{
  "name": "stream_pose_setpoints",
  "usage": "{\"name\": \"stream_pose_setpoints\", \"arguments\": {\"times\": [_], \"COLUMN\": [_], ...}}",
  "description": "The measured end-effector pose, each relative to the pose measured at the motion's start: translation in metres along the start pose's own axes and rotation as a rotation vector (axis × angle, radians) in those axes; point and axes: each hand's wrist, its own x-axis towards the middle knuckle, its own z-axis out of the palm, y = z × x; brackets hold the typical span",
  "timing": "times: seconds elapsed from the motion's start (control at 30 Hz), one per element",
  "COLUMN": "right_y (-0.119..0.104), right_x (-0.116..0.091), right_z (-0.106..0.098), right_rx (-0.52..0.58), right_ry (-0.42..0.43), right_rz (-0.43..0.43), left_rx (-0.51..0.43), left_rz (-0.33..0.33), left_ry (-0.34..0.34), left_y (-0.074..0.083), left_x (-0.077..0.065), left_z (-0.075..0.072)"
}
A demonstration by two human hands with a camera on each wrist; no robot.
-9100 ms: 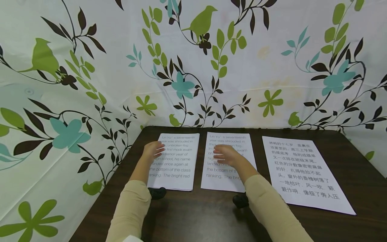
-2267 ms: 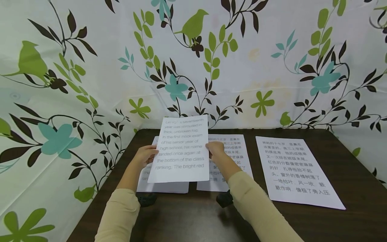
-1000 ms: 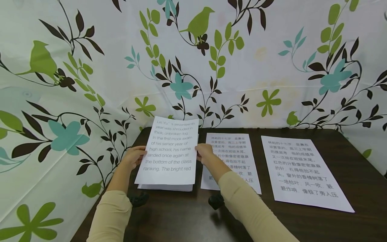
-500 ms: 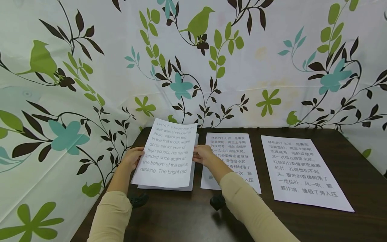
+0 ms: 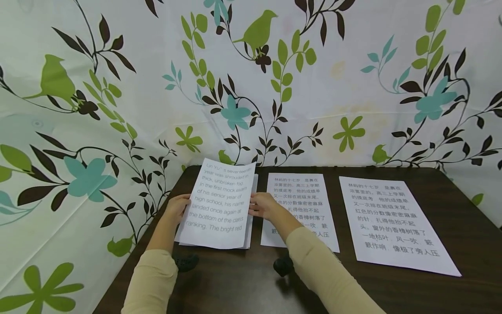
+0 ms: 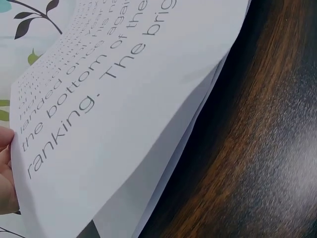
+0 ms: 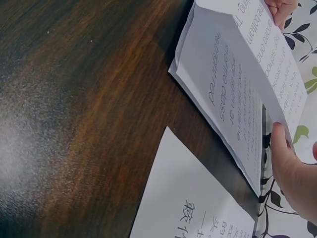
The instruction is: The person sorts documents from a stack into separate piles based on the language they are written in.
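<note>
A printed sheet of paper with English text is held, bowed and tilted, over a stack of paper at the left of the table. My left hand pinches its left edge; in the left wrist view only a few fingertips show beside the sheet. At the opposite edge, my right hand holds the sheet between thumb and fingers, fingers on the underside. In the right wrist view, a gap parts the raised sheet from the stack, while their near ends almost meet.
Right of the stack lies a sheet with Chinese text, partly under my right forearm. Another Chinese sheet lies farther right. The dark wooden table ends at a patterned cloth backdrop.
First both hands hovered over two English stacks. Later they carried an English sheet left from the middle place, where Chinese text now shows. Over the last second the sheet has lowered onto the left stack.
</note>
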Motion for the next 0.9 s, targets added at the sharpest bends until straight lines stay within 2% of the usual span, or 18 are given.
{"name": "stream_pose_setpoints", "arguments": {"times": [0.3, 0.57, 0.73, 0.9], "right_y": [0.005, 0.012, 0.015, 0.018], "right_x": [0.0, 0.002, 0.004, 0.004], "right_z": [-0.005, -0.008, -0.01, -0.011], "right_rx": [0.002, -0.019, -0.045, -0.056], "right_ry": [-0.052, -0.066, -0.053, -0.06], "right_rz": [0.004, 0.019, 0.039, 0.051], "left_rx": [-0.007, -0.006, 0.02, 0.001], "left_rz": [-0.022, -0.036, -0.038, -0.044], "left_ry": [0.029, 0.025, 0.048, 0.067], "left_y": [0.001, -0.001, -0.005, -0.011], "left_x": [0.003, 0.002, 0.008, 0.015], "left_z": [0.009, 0.012, 0.013, 0.013]}}
